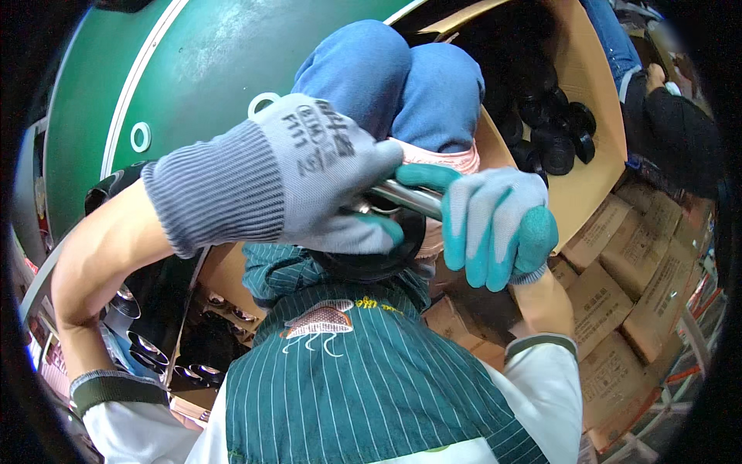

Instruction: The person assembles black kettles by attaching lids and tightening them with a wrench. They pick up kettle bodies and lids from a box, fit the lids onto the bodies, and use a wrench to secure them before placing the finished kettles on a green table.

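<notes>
Over my lap, both hands are closed on a shiny metal rod or tube (417, 199). My left hand (328, 174), in a grey glove with a teal palm, has its fingers curled round the left end. My right hand (495, 228), gloved the same way, wraps its fingers over the right end. Just beneath sits a black round part (363, 263) with a smooth curved rim, partly covered by my left hand. Whether the rod is fixed to this black part I cannot tell, since the fingers hide where they meet.
A green table (216, 54) at the upper left carries white rings (140, 137). An open cardboard box (591, 189) holds several black round parts (553, 147). Stacked cartons (591, 305) stand at the right. Shiny-ended dark cylinders (147, 348) lie at the left. Jeans (610, 35) of another person show at the upper right.
</notes>
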The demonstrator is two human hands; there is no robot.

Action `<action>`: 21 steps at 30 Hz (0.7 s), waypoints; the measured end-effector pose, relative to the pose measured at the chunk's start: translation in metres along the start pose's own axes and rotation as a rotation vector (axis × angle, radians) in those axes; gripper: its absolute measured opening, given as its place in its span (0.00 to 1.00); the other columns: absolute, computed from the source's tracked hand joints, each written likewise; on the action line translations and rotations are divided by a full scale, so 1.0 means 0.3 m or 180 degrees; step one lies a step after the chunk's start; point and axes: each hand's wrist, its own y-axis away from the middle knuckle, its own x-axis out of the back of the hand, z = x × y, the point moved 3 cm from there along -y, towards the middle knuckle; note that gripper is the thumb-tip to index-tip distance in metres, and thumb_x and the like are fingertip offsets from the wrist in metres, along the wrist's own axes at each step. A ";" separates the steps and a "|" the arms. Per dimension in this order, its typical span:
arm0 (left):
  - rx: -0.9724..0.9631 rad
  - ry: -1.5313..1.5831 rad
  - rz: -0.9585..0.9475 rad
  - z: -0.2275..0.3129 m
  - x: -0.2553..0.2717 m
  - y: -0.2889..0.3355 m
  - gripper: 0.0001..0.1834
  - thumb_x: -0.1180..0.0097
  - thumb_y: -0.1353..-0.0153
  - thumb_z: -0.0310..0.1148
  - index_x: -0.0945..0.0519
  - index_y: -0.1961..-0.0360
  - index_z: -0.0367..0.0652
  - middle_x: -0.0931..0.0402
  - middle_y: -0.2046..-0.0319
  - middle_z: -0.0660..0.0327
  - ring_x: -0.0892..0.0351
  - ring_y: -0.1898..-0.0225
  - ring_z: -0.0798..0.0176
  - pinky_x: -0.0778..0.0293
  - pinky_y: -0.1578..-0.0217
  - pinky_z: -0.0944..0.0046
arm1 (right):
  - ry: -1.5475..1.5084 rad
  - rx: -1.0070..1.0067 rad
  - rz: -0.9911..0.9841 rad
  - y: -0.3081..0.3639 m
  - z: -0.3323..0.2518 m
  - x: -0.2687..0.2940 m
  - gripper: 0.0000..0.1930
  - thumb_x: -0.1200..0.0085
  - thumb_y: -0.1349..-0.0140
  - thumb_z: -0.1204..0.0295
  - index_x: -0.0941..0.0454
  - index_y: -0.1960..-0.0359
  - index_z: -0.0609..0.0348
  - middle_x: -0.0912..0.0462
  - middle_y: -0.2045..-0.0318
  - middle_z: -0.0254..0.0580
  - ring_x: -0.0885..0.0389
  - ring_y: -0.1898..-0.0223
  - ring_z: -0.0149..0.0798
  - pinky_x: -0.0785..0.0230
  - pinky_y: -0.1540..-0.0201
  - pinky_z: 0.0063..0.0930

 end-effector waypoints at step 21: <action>0.0199 -0.0620 -0.0187 0.134 0.080 -0.036 0.30 0.35 0.39 0.42 0.25 0.37 0.45 0.21 0.72 0.49 0.18 0.71 0.42 0.23 0.67 0.52 | -0.0226 0.0418 0.1352 0.052 0.021 -0.009 0.37 0.80 0.20 0.50 0.41 0.93 0.42 0.36 0.94 0.32 0.35 0.89 0.38 0.25 0.48 0.41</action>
